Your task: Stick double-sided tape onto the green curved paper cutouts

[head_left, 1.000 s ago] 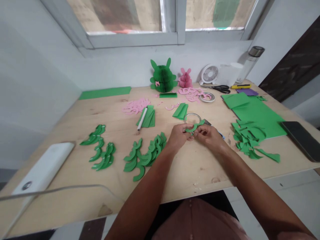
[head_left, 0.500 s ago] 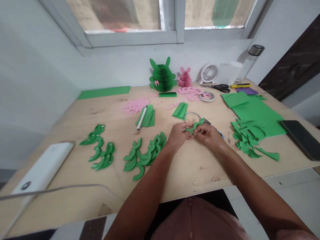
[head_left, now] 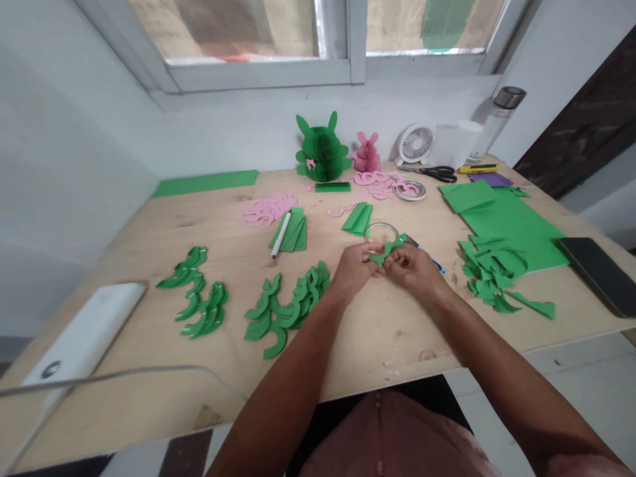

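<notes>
Between my hands is a curved green paper cutout [head_left: 381, 254] with a small white strip near its upper right end. My left hand [head_left: 356, 266] pinches the cutout's left part. The fingers of my right hand [head_left: 411, 265] are closed on its right part. Just beyond my fingers lies a roll of tape [head_left: 381, 232], and a cutter with a blue end [head_left: 439, 265] is partly hidden behind my right hand. Left of my left forearm are piled green curved cutouts [head_left: 298, 298]. Farther left lie more green cutouts with white strips [head_left: 206, 318].
A green honeycomb paper figure [head_left: 322, 152] and a smaller pink one [head_left: 368, 154] stand by the wall. Green scraps [head_left: 489, 268] and a phone [head_left: 599, 275] lie right. A marker [head_left: 281, 235] rests on folded green paper. A white power bank [head_left: 94, 324] with a cable is left.
Both hands keep their grip on the green cutout in almost the same place. The cutout has tilted slightly; the camera view has shifted a little.
</notes>
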`<state>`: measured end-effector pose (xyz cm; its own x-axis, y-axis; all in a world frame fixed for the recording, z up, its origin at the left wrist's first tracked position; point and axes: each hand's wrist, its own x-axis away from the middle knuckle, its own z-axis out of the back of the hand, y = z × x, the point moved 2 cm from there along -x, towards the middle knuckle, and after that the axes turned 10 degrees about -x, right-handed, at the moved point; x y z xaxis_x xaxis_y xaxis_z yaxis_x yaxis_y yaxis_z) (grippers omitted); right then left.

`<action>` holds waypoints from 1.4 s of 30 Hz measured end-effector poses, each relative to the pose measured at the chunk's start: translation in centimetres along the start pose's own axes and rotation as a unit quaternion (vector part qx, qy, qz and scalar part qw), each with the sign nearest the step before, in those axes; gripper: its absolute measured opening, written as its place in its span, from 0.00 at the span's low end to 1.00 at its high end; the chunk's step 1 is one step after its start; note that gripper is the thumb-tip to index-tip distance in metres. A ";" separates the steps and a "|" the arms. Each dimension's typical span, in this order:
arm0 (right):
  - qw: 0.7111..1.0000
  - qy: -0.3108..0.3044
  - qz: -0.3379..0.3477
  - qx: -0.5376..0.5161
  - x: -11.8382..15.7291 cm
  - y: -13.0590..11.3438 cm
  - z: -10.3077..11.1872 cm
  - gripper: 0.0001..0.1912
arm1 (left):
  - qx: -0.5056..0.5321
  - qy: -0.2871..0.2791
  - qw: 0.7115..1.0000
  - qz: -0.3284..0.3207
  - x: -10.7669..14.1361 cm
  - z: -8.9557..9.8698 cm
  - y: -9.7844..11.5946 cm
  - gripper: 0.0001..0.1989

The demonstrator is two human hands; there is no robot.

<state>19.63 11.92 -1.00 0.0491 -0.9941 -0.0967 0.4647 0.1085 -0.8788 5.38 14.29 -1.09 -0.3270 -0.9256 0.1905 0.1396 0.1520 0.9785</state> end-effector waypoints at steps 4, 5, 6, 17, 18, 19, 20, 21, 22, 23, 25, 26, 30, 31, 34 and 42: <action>1.000 0.001 0.003 0.015 0.0 -0.1 0.0 0.07 | -0.001 0.001 1.000 0.000 0.0 0.0 0.0 0.21; 1.000 0.004 0.004 0.020 0.0 -0.2 0.0 0.07 | -0.003 0.000 1.000 -0.001 0.0 0.0 0.0 0.21; 1.000 0.009 0.005 0.025 0.0 -0.3 0.0 0.07 | -0.005 -0.001 1.000 -0.001 0.0 0.0 0.0 0.21; 0.998 0.032 0.021 0.058 0.2 -1.0 0.0 0.07 | -0.007 0.005 1.000 -0.011 -0.1 -0.1 -0.2 0.21; 0.997 0.032 0.022 0.061 0.2 -1.0 0.0 0.07 | -0.008 0.004 1.000 -0.011 -0.1 -0.1 -0.2 0.21; 0.997 0.031 0.022 0.063 0.2 -1.0 0.0 0.07 | -0.009 0.004 1.000 -0.010 -0.1 -0.1 -0.2 0.21; 0.997 0.030 0.022 0.064 0.2 -1.0 0.0 0.07 | -0.010 0.004 1.000 -0.011 -0.1 -0.1 -0.2 0.21; 0.997 0.030 0.022 0.065 0.2 -1.1 0.0 0.07 | -0.009 0.004 1.000 -0.011 -0.1 -0.1 -0.2 0.21; 0.997 0.030 0.022 0.065 0.2 -1.1 0.0 0.06 | -0.008 0.004 1.000 -0.011 -0.1 -0.1 -0.2 0.21; 0.997 0.030 0.023 0.064 0.2 -1.1 0.0 0.06 | -0.006 0.003 1.000 -0.011 -0.1 -0.1 -0.2 0.21; 0.997 0.034 0.025 0.063 0.2 -1.1 0.0 0.06 | -0.003 -0.001 1.000 -0.011 0.0 -0.1 -0.1 0.22; 0.997 0.035 0.026 0.063 0.2 -1.1 0.0 0.06 | -0.005 -0.003 1.000 -0.011 0.0 -0.1 -0.1 0.22; 0.997 0.037 0.026 0.067 0.2 -1.2 0.0 0.06 | -0.014 -0.003 1.000 -0.015 0.0 0.0 -0.1 0.22; 0.997 0.038 0.028 0.069 0.2 -1.2 0.0 0.06 | -0.016 -0.004 1.000 -0.016 -0.1 0.0 -0.1 0.22; 0.996 0.042 0.032 0.074 0.2 -1.3 0.0 0.06 | -0.024 -0.003 1.000 -0.019 -0.1 -0.1 -0.2 0.22; 0.994 0.047 0.045 0.084 0.2 -1.1 -0.1 0.05 | -0.026 -0.006 1.000 -0.015 -0.1 -0.1 -0.1 0.23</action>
<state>19.10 11.58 -0.13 0.0182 -0.9748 -0.2223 0.6030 0.1881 -0.7752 5.48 14.32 -1.23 -0.3426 -0.9252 0.1630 0.1774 0.1067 0.9783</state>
